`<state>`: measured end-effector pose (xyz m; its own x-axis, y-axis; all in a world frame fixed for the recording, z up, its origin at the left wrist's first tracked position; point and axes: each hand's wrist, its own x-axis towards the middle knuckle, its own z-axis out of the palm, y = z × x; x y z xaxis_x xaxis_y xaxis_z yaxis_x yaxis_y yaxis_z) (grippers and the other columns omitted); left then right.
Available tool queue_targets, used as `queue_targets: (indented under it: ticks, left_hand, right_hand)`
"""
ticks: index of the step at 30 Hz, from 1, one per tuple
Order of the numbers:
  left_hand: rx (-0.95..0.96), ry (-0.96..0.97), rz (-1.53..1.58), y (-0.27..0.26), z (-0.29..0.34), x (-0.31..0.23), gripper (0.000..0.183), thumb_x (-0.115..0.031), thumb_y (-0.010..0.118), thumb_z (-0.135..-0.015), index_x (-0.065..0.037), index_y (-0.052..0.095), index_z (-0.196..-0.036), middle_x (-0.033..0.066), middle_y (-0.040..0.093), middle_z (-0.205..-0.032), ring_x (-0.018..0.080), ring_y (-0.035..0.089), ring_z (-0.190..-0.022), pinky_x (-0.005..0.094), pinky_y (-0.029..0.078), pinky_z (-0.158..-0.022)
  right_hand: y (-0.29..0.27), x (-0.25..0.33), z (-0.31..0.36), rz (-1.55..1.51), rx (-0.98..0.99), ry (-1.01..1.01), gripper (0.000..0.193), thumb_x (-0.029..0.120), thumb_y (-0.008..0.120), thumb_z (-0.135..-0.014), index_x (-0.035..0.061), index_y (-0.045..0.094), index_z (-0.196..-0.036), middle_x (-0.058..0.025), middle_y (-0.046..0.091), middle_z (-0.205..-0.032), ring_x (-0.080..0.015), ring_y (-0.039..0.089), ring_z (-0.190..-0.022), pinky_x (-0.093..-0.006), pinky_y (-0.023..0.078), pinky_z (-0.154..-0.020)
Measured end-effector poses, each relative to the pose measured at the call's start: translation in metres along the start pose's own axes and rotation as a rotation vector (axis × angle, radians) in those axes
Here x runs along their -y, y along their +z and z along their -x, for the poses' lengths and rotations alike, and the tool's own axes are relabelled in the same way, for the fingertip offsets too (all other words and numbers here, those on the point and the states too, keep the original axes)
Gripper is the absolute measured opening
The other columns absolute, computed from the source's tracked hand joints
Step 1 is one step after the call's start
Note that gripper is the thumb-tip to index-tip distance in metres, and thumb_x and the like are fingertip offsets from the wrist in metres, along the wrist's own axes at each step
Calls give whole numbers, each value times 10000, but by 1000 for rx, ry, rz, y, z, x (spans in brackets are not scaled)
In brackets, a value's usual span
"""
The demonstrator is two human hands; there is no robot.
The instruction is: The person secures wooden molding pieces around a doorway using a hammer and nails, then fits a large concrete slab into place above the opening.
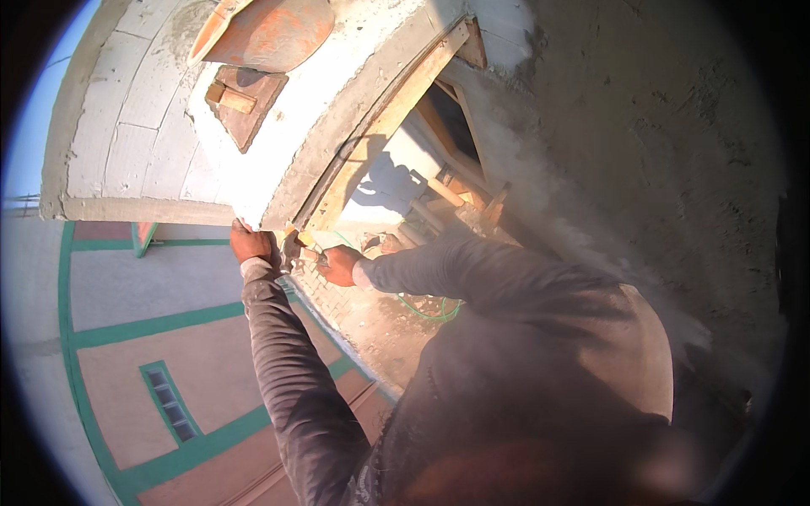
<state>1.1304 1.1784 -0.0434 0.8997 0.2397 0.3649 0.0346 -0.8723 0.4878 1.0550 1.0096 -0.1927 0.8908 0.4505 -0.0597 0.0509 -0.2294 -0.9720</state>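
My right hand (339, 266) is closed round the pale wooden handle of what looks like a hammer (291, 250). Its dark head points left, close under the end of a concrete ledge. Just left of that head, my left hand (251, 244) has its fingers bent up against the corner of the ledge (278, 207). Whatever lies between those fingers is too small to make out. A wooden plank (384, 110) runs along the ledge's inner edge, above the right hand.
On the sunlit ledge top lie a brown hand float (251, 110) with a wooden grip and an orange mortar-stained tub (278, 34). Far below are paving, a green hose (430, 314) and a wall with green bands (160, 329). A rough plastered wall (641, 126) rises at right.
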Motion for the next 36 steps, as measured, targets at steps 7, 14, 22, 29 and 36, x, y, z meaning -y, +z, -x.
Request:
queue_targets:
  ticks: [7,14,22,29,36]
  left_hand:
    - [0,61,-161,-4,-4,11,180,-112,609,-893,39,612,-991,261,716,-902,458,697,-868,456,543,-755]
    - [-13,118,-215,-7,-2,10,210,-151,569,-951,47,621,-997,307,699,-937,519,666,-902,491,542,-759]
    - [-74,69,-89,4,1,29,288,-206,504,-1040,53,624,-1007,307,696,-931,518,664,-890,514,526,-746]
    - [-76,92,-148,-2,-2,42,350,-280,506,-1048,41,643,-1024,307,700,-977,523,654,-904,497,526,-760]
    - [-8,129,30,1,3,1,200,-110,615,-962,40,659,-1088,192,747,-987,269,702,-888,387,535,-793]
  right_hand:
    - [-3,0,-23,84,-76,-187,356,322,690,-862,12,709,-1035,-257,726,-957,-445,708,-942,-532,546,-868]
    - [-7,-3,28,113,107,-260,273,315,693,-873,48,682,-930,-233,713,-861,-458,704,-859,-542,541,-786]
    - [-89,-142,132,22,14,271,305,354,690,-895,52,650,-894,-196,691,-803,-380,701,-780,-486,509,-688]
    - [-184,-110,95,-498,-641,132,312,288,666,-942,-14,643,-867,-72,601,-653,-214,605,-606,-420,497,-607]
    - [-278,-84,25,-917,-1077,15,297,249,654,-953,52,569,-748,9,514,-639,-128,488,-584,-368,414,-564]
